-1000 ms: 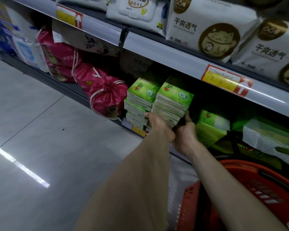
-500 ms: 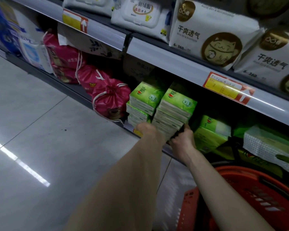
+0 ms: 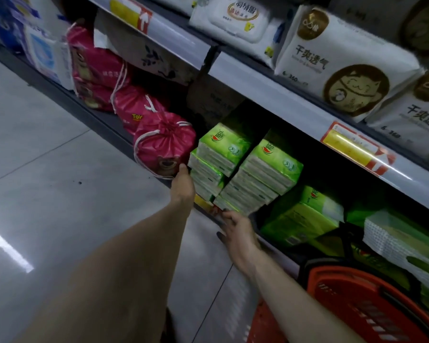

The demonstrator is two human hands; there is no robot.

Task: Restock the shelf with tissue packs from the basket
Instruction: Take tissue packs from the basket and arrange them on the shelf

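Two stacks of green tissue packs stand side by side on the bottom shelf [image 3: 104, 120]: the left stack [image 3: 218, 159] and the right stack [image 3: 263, 179]. My left hand [image 3: 182, 185] reaches along the left side of the left stack, its fingertips between that stack and a pink bag; the fingers look straight. My right hand [image 3: 235, 231] hovers at the lower front edge of the right stack with its fingers spread, holding nothing. The red basket [image 3: 352, 290] sits at the lower right, its inside mostly out of sight.
Pink drawstring bags [image 3: 164, 147] crowd the shelf left of the stacks. More green packs [image 3: 302, 219] and white-wrapped packs [image 3: 396, 246] lie to the right. The upper shelf rail [image 3: 270, 95] with price tags overhangs the stacks. Grey tiled floor [image 3: 60, 194] spreads to the left.
My hands have parted: the left slid over to the outer side of the left stack, and the right dropped down off the right stack. The view has come closer.
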